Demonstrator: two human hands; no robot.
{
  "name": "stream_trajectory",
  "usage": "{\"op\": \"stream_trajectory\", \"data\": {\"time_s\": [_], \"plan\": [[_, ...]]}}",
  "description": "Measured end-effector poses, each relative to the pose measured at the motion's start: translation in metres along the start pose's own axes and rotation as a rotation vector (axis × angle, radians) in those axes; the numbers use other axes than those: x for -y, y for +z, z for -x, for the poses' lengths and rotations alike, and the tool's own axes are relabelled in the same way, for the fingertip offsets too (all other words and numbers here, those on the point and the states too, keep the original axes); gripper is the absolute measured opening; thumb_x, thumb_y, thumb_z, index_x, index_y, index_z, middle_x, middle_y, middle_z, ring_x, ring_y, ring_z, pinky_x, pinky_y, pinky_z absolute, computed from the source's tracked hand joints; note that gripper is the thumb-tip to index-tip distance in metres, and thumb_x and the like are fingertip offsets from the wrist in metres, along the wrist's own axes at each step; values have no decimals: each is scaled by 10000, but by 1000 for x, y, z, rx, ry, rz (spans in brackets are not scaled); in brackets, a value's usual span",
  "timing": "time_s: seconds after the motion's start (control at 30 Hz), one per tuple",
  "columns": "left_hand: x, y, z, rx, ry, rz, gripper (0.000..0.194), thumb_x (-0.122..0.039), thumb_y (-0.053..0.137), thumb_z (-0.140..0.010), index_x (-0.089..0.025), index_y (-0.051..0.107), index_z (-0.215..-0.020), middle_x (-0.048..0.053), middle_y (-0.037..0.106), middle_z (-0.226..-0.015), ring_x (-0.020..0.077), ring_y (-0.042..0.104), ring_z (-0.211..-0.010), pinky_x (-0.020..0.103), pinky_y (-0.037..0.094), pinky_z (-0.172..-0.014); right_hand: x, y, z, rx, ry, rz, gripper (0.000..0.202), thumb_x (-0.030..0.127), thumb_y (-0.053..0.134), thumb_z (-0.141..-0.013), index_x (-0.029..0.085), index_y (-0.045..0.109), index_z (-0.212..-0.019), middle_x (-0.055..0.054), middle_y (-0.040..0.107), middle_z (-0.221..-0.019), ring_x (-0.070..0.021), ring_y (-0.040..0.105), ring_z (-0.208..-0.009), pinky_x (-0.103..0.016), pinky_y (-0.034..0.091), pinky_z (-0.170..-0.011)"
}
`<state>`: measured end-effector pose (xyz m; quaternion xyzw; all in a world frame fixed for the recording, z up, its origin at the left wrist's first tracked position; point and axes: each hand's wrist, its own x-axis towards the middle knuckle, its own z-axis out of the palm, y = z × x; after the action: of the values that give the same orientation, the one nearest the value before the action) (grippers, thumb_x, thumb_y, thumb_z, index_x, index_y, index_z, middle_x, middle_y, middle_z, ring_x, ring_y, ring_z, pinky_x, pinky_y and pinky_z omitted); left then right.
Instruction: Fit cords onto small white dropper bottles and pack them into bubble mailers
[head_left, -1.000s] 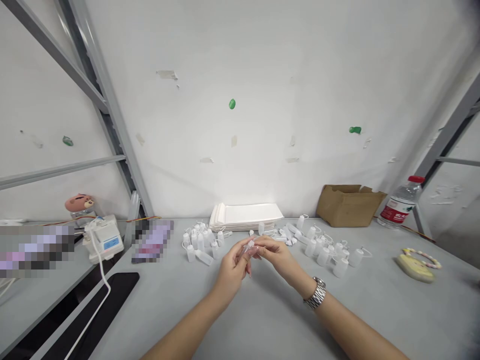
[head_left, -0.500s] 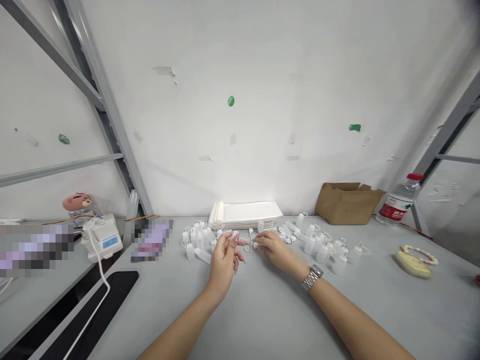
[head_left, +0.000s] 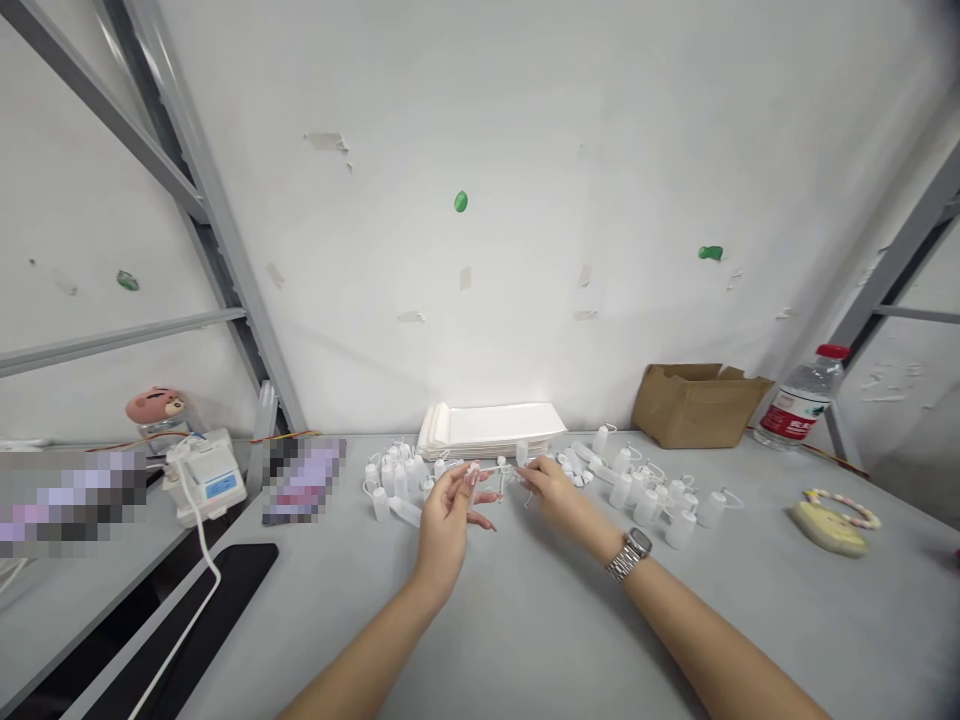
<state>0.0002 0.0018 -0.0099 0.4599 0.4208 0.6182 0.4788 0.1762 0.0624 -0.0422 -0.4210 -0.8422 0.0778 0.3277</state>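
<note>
My left hand [head_left: 444, 515] pinches a small white plastic bottle [head_left: 472, 470] between thumb and forefinger, its other fingers stretched out to the right. Most of that bottle is hidden by the fingers. Just to the right, my right hand [head_left: 553, 492] has its fingertips together over small white cap pieces [head_left: 502, 463]. A thin pale loop hangs below those fingertips, seemingly part of a white cap in them, too small to make out surely. Capped white squeeze bottles [head_left: 400, 482] stand left of my left hand. More such bottles [head_left: 645, 508] stand right of my right hand.
Behind the hands lies a stack of white sheets or bags [head_left: 495, 425]. A cardboard box [head_left: 697, 405] and a red-capped water bottle [head_left: 799, 405] stand back right. A beaded bracelet rests by a yellow case [head_left: 829, 530]. At left are a phone [head_left: 307, 480] and a white device [head_left: 206, 480].
My right hand has shifted slightly right, and a thin loop now shows under its fingertips. My left hand stays nearly in place, its lower fingers reaching a little farther right.
</note>
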Motion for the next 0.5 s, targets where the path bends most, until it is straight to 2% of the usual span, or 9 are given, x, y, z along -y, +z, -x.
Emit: {"op": "stream_trajectory", "data": {"time_s": [0.1, 0.2, 0.33, 0.5], "plan": [[1, 1, 2, 14, 14, 9, 397, -451, 522, -767, -136, 518, -1009, 134, 614, -988, 210, 641, -743, 272, 522, -452, 4, -15, -5, -123, 88, -206, 192, 234, 429, -855, 191, 601, -927, -78, 538, -879, -190, 518, -811, -364, 447, -760], [2, 2, 3, 42, 17, -16, 382, -434, 519, -772, -132, 532, -1007, 129, 614, -979, 191, 621, -730, 278, 529, -454, 15, -30, -9, -169, 238, -498, 191, 349, 522, -801, 190, 594, -879, -68, 575, -890, -183, 545, -791, -357, 458, -740], [5, 4, 5, 135, -12, -42, 354, -405, 511, -782, -128, 553, -999, 121, 616, -965, 178, 593, -731, 288, 541, -481, 38, -41, -8, -145, 363, -866, 282, 395, 615, -723, 206, 608, -933, -44, 617, -916, -175, 563, -848, -334, 449, -781], [6, 7, 8, 216, -22, -46, 309, -400, 506, -781, -148, 553, -954, 92, 604, -914, 178, 587, -731, 302, 542, -499, 57, -40, -3, -19, 317, -956, 226, 370, 614, -733, 222, 645, -900, -31, 634, -887, -171, 575, -832, -341, 454, -792]]}}
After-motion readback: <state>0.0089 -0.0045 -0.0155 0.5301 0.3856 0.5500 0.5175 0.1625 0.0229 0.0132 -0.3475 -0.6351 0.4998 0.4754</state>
